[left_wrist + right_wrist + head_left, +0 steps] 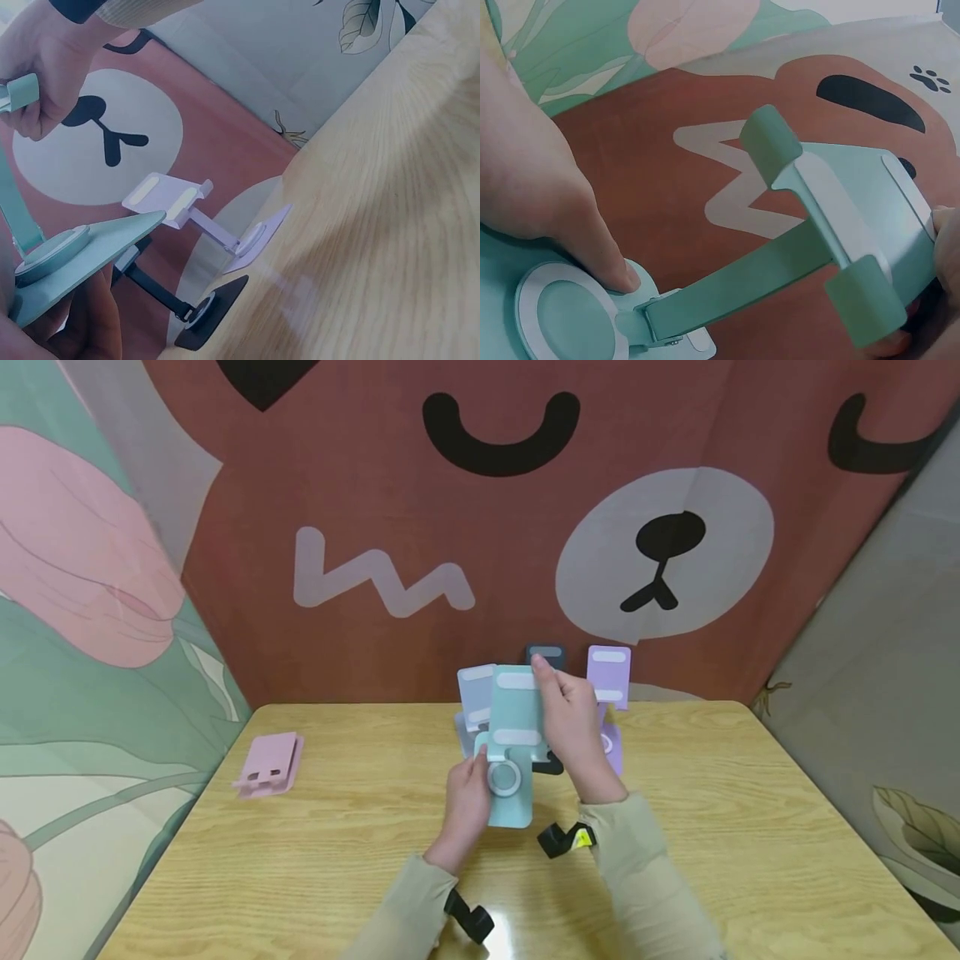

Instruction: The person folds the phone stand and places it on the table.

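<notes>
A mint-green folding phone stand (517,706) is unfolded and held up over the wooden table by both hands. My left hand (467,806) grips its base, thumb on top beside the white ring and fingers beneath, as the left wrist view shows. At the right edge of the upper plate my right hand (576,735) pinches it, thumb near the top corner. In the right wrist view, the arm (742,281) runs slanted from the hinge on the base to the plate with its two front lips.
Behind the mint stand stand a light blue stand (476,687), a dark stand (206,315) and a purple stand (609,672). A folded pink stand (268,764) lies at the table's left. A printed cloth (360,652) hangs behind the table's back edge.
</notes>
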`<action>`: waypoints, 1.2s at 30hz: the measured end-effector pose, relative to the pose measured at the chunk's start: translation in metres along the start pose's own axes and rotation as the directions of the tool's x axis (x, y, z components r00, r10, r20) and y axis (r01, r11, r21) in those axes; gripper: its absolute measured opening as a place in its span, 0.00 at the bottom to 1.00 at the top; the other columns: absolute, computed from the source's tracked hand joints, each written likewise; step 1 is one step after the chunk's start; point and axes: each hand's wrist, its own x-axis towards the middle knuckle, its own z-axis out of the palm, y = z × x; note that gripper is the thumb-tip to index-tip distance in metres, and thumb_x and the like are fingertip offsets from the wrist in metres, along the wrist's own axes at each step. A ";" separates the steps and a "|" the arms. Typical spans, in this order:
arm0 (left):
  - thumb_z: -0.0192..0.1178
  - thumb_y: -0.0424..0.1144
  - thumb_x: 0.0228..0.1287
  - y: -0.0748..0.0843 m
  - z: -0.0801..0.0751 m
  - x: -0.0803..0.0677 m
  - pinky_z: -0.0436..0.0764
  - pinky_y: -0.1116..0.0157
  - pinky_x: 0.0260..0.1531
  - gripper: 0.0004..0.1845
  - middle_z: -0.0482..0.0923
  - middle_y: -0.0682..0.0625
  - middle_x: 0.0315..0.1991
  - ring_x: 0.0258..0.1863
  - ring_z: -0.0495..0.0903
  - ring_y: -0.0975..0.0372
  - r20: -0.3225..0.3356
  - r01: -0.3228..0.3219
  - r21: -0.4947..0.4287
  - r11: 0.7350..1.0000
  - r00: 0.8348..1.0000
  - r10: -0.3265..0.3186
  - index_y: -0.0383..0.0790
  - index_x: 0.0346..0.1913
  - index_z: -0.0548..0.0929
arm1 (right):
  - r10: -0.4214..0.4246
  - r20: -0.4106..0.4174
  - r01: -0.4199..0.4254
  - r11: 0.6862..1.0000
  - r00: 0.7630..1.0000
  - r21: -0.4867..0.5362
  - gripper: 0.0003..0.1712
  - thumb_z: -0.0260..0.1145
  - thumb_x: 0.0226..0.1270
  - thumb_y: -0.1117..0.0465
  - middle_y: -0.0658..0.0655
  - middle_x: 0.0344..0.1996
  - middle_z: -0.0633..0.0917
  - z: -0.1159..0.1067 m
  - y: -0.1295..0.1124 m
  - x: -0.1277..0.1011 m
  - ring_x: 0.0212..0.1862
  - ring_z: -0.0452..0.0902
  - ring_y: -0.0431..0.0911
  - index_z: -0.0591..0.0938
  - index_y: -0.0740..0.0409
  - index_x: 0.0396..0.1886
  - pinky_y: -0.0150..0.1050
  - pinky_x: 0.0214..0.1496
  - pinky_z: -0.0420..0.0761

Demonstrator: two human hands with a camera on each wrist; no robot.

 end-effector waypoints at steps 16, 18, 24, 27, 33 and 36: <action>0.44 0.51 0.83 -0.003 -0.002 -0.002 0.83 0.56 0.42 0.27 0.79 0.49 0.27 0.35 0.79 0.61 0.022 -0.011 0.018 1.000 1.000 0.011 0.36 0.33 0.83 | 0.045 -0.003 -0.045 0.999 0.999 -0.004 0.39 0.55 0.75 0.33 0.54 0.10 0.68 0.003 0.009 -0.002 0.17 0.66 0.48 0.70 0.56 0.12 0.39 0.19 0.68; 0.43 0.52 0.83 -0.003 -0.002 -0.002 0.83 0.55 0.42 0.28 0.77 0.50 0.25 0.35 0.79 0.60 0.027 -0.010 0.016 1.000 1.000 0.009 0.36 0.33 0.83 | 0.050 0.000 -0.050 0.999 0.999 -0.003 0.39 0.55 0.75 0.32 0.54 0.11 0.69 0.004 0.008 -0.002 0.18 0.67 0.49 0.70 0.56 0.13 0.39 0.19 0.68; 0.43 0.51 0.84 -0.003 -0.003 -0.001 0.82 0.53 0.46 0.27 0.76 0.50 0.24 0.35 0.78 0.61 0.019 -0.015 0.009 1.000 1.000 0.015 0.36 0.38 0.85 | 0.113 0.029 -0.113 0.993 0.993 -0.022 0.39 0.53 0.74 0.30 0.56 0.14 0.73 0.005 0.007 -0.004 0.21 0.71 0.51 0.74 0.57 0.16 0.41 0.22 0.72; 0.43 0.50 0.84 -0.004 -0.003 -0.001 0.82 0.53 0.47 0.26 0.78 0.49 0.26 0.35 0.79 0.61 0.009 -0.016 0.003 1.000 1.000 0.016 0.36 0.38 0.85 | 0.140 0.038 -0.139 0.990 0.989 -0.029 0.39 0.52 0.74 0.29 0.57 0.15 0.75 0.006 0.007 -0.005 0.23 0.73 0.51 0.75 0.57 0.17 0.41 0.24 0.74; 0.44 0.48 0.84 -0.005 -0.004 0.000 0.82 0.51 0.48 0.25 0.85 0.46 0.34 0.39 0.82 0.59 -0.008 -0.029 0.004 1.000 1.000 0.029 0.35 0.39 0.86 | 0.156 0.050 -0.155 0.987 0.986 -0.036 0.40 0.51 0.74 0.28 0.58 0.18 0.79 0.008 0.009 -0.008 0.25 0.75 0.52 0.77 0.57 0.19 0.42 0.26 0.76; 0.43 0.47 0.84 -0.004 -0.004 0.001 0.81 0.50 0.50 0.24 0.86 0.46 0.38 0.42 0.83 0.58 -0.011 -0.034 0.002 0.999 0.999 0.034 0.36 0.41 0.86 | 0.158 0.056 -0.155 0.987 0.986 -0.044 0.40 0.50 0.74 0.28 0.58 0.19 0.79 0.008 0.009 -0.008 0.25 0.75 0.52 0.77 0.58 0.20 0.43 0.27 0.76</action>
